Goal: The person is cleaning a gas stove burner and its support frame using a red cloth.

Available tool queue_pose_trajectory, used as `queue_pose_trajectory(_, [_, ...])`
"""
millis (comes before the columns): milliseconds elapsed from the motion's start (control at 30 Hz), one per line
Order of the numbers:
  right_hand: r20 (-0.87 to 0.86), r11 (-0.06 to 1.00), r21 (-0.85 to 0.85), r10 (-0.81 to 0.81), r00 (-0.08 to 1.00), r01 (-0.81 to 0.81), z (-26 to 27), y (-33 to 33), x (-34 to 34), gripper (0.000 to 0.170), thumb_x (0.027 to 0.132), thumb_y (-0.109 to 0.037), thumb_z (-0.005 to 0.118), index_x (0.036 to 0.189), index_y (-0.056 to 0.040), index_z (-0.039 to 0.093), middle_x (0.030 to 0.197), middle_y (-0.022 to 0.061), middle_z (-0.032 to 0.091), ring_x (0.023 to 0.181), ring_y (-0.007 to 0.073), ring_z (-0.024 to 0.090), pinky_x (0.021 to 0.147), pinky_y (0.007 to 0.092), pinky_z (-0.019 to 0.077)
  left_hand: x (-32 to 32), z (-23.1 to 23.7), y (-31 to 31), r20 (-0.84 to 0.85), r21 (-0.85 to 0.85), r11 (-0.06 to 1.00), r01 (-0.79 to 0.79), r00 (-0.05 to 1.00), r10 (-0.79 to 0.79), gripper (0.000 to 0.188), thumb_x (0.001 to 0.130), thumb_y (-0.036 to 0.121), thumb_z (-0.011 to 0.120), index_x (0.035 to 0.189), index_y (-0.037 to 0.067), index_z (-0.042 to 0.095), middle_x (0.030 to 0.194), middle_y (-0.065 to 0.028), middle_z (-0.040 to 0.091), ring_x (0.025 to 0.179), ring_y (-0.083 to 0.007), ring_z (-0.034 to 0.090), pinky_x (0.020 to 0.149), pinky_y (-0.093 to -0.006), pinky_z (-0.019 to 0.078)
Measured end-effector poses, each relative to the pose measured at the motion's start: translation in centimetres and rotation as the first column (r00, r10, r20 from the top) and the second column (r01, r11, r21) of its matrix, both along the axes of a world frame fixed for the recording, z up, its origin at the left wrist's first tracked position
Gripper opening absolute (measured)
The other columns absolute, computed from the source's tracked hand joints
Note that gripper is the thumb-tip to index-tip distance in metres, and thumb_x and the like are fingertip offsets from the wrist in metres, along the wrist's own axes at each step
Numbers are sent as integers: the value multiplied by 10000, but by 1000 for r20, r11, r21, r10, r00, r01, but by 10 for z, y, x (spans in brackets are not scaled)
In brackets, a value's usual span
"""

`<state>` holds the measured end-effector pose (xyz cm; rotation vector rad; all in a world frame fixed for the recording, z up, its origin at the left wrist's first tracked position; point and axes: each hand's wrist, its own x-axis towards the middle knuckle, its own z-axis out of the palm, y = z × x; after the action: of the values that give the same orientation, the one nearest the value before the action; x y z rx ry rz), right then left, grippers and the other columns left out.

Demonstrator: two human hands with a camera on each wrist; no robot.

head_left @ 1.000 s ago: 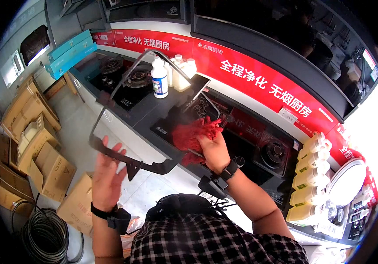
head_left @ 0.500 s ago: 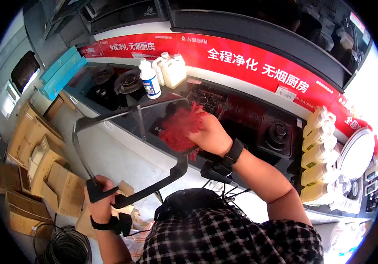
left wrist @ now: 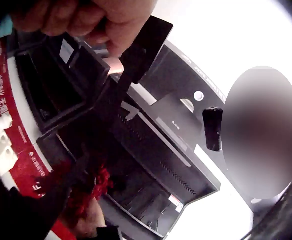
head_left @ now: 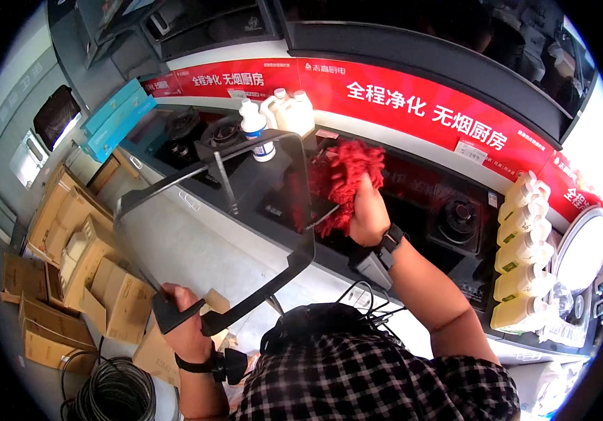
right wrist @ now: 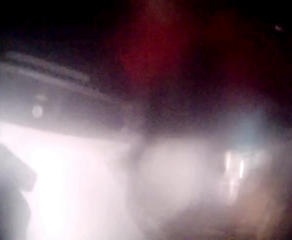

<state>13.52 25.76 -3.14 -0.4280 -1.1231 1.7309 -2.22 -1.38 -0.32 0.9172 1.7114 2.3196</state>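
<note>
A see-through panel with a dark frame (head_left: 263, 295) is held tilted over the counter's front edge in the head view. My left hand (head_left: 188, 326) grips it at the lower left corner, by a black bracket; in the left wrist view the fingers (left wrist: 81, 20) are curled at the dark frame. My right hand (head_left: 369, 214) holds a shaggy red cleaning cloth (head_left: 352, 175) at the panel's right edge, with part of the cloth seen through the panel. In the right wrist view the cloth is only a red blur.
On the dark counter stand a white bottle (head_left: 251, 119) and cream jugs (head_left: 294, 112). Gas hobs (head_left: 456, 217) are set into it; several yellow jugs (head_left: 519, 263) line its right side. Cardboard boxes (head_left: 119, 302) and a coiled black hose (head_left: 115, 393) lie on the floor at left.
The panel has swung lower and come round more face-on. My left hand has gone from spread fingers to gripping its corner. The right hand has moved the red cloth to the panel's right edge.
</note>
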Motion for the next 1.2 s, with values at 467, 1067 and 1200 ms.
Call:
queue_pose_trajectory(467, [-12,912,-180,371,928,-368,14,-27,10,361,944,-151,498,1286,-40,467,1129,72,600,978,185,615,859,348,514,26,10,5,-523,-25,968,-249,829,200,259,845,189,679,758,13,510,660,-15,473,570,-102,431,521,-266,328])
queue_pose_trajectory(1067, [333,721,682,-156,930,-123,-33,-18,-3,347,944,-81,537,1273,-25,442,1204,59,544,1092,155,530,964,290,411,27,18,9,-153,-135,977,-165,978,144,102,823,5,627,794,31,533,661,11,483,586,-83,448,545,-256,359])
queue_pose_trajectory(1200, [299,731,655,-20,954,-190,-14,-24,-9,481,877,-90,634,1296,-25,407,1188,77,558,1082,167,551,955,303,430,26,17,16,-33,-61,969,-238,971,237,107,811,12,642,793,35,539,682,13,493,601,-77,451,548,-240,353])
